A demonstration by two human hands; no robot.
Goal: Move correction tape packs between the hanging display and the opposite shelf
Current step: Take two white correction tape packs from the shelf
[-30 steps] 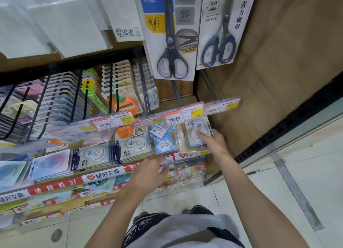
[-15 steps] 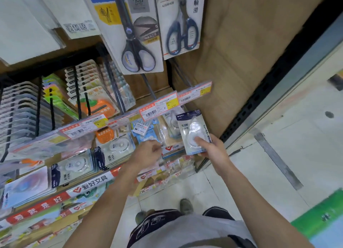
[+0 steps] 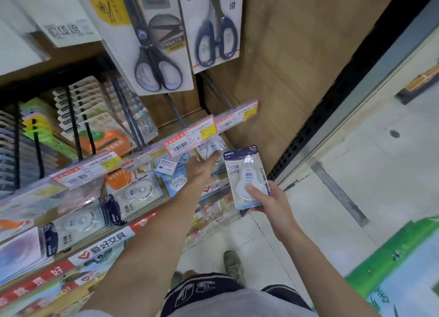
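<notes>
While the hanging display is carrying rows of packs, the right hand is gripping one correction tape pack just off its right end, thumb on the front. The left hand is reaching, fingers extended, touching the next hanging pack.

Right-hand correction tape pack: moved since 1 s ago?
Yes. The correction tape pack has come off the hanging row under the price tag strip, out toward the aisle, gripped by the right hand.
</notes>
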